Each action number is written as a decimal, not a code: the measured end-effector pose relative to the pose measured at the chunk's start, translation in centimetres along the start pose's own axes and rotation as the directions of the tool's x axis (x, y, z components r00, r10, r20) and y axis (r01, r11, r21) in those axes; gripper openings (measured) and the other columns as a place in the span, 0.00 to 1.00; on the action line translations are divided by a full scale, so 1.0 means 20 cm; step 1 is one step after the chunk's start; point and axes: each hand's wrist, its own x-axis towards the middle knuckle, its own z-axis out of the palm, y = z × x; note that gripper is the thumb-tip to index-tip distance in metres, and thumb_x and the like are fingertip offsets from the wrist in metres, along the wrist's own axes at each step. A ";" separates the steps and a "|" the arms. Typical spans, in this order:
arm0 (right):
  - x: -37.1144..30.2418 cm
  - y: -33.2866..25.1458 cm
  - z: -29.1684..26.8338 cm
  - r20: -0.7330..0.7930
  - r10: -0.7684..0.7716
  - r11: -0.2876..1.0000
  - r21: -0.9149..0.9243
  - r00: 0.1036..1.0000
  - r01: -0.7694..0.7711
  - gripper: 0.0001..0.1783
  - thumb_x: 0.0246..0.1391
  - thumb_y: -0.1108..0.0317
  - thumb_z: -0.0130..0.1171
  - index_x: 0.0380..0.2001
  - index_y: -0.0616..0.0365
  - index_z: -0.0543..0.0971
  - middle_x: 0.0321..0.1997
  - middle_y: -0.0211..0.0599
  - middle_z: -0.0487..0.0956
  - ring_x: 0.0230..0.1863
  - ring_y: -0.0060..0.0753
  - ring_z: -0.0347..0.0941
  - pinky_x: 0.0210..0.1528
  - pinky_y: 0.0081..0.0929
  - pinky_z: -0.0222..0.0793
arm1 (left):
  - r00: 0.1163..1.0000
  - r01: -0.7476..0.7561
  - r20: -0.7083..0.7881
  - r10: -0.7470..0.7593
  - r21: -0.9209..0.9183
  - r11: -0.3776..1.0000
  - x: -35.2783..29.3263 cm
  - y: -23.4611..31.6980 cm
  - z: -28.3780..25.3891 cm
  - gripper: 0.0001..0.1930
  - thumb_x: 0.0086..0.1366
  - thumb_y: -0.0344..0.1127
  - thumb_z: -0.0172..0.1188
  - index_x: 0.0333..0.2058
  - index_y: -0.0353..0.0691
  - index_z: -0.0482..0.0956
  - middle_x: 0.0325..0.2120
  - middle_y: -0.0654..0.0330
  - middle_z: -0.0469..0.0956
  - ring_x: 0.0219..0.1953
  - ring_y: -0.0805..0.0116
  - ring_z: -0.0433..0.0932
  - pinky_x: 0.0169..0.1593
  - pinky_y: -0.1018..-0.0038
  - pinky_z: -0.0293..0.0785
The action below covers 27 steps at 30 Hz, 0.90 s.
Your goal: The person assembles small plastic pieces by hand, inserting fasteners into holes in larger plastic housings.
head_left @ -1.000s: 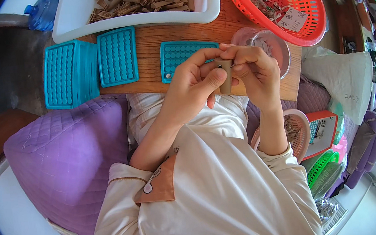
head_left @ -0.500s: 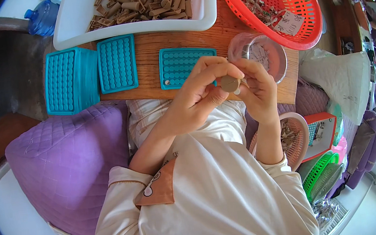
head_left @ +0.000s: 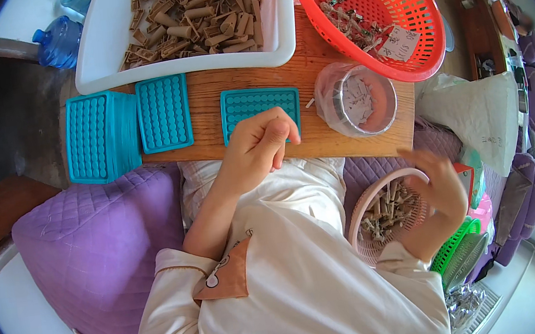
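My left hand (head_left: 261,144) is closed in front of the near edge of a teal tray with rows of round hollows (head_left: 253,102). Its curled fingers hide whatever lies inside them. Farther right, my right hand (head_left: 442,189) is beside a pink basket (head_left: 355,213) with small tan and pale pieces (head_left: 389,209) in it. Motion smears its fingers, but they look stretched out, and nothing shows between them. Past the tray stands a clear tub lined with plastic (head_left: 335,118), holding small white slips (head_left: 358,99).
Two more teal stacks, one tall (head_left: 94,138) and one low (head_left: 164,113), stand on the wooden table (head_left: 201,118). A white bin (head_left: 185,67) of brown curved pieces and a red basket (head_left: 428,34) take up the far side. A purple quilted seat (head_left: 91,255) lies to my left.
My hands have come apart: the right moved right and nearer to the pink basket, the left slightly back left. The round tan piece they held together no longer shows. The view has shifted slightly.
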 end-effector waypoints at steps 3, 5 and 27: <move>0.32 0.02 -0.11 -0.115 -0.176 0.984 -0.034 0.978 0.174 0.16 0.38 0.77 0.50 0.36 0.65 0.72 0.30 0.41 0.74 0.30 0.31 0.70 0.35 0.23 0.63 | 0.924 0.129 -0.329 -0.194 -0.208 0.969 0.01 0.01 0.10 0.27 0.54 0.40 0.55 0.50 0.43 0.55 0.40 0.58 0.65 0.36 0.75 0.67 0.30 0.83 0.64; 0.72 0.04 -0.14 -0.135 -0.119 0.987 0.096 0.984 0.132 0.12 0.45 0.74 0.46 0.36 0.65 0.71 0.23 0.36 0.73 0.26 0.22 0.68 0.31 0.20 0.64 | 0.917 -0.048 -0.398 0.024 -0.051 0.998 0.01 0.02 0.14 0.36 0.50 0.42 0.59 0.53 0.44 0.47 0.47 0.56 0.54 0.44 0.66 0.62 0.37 0.74 0.64; 1.68 0.53 -0.10 -0.140 -0.158 0.932 -0.348 0.977 0.101 0.15 0.46 0.60 0.48 0.35 0.55 0.74 0.31 0.42 0.75 0.34 0.38 0.72 0.39 0.32 0.64 | 0.961 0.111 -0.266 -0.069 0.145 0.983 0.03 0.16 0.12 0.35 0.48 0.39 0.61 0.52 0.40 0.52 0.53 0.59 0.53 0.50 0.64 0.60 0.49 0.71 0.59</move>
